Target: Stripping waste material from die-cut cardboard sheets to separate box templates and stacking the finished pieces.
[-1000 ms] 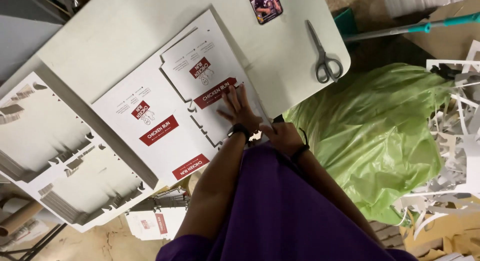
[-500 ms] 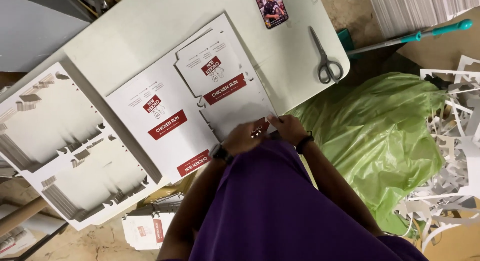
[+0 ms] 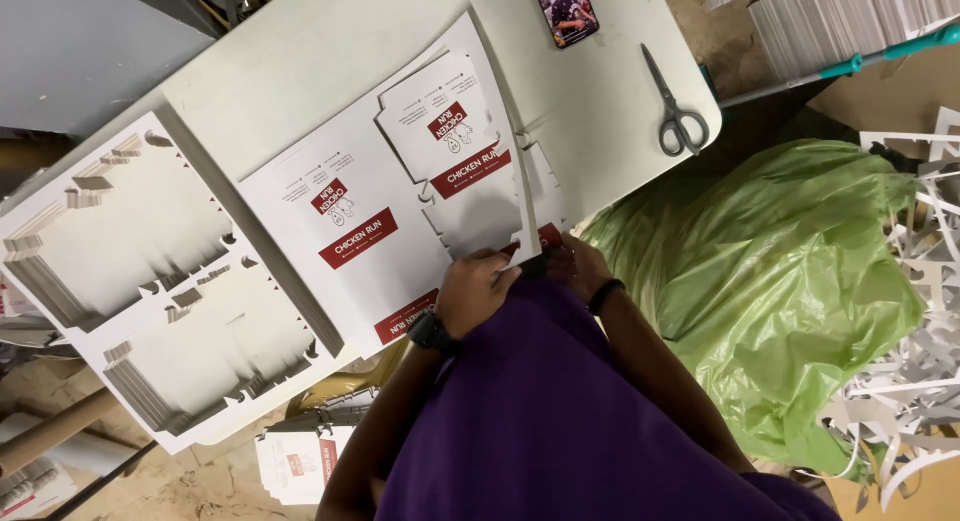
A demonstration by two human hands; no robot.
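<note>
At far left we are seeing a stack of die-cut white cardboard waste frames [image 3: 150,281] lying on the white table [image 3: 330,51]. Beside it, the printed carton sheets [image 3: 380,221], white with red bands, are resting at the table's near edge. Our left hand [image 3: 475,291] is closing on the near edge of the punched-out carton blank [image 3: 470,161]; our right hand [image 3: 578,266] is touching that edge, its grip not discernible. Farther right, scissors [image 3: 675,111] are lying near a green plastic bag [image 3: 770,281].
</note>
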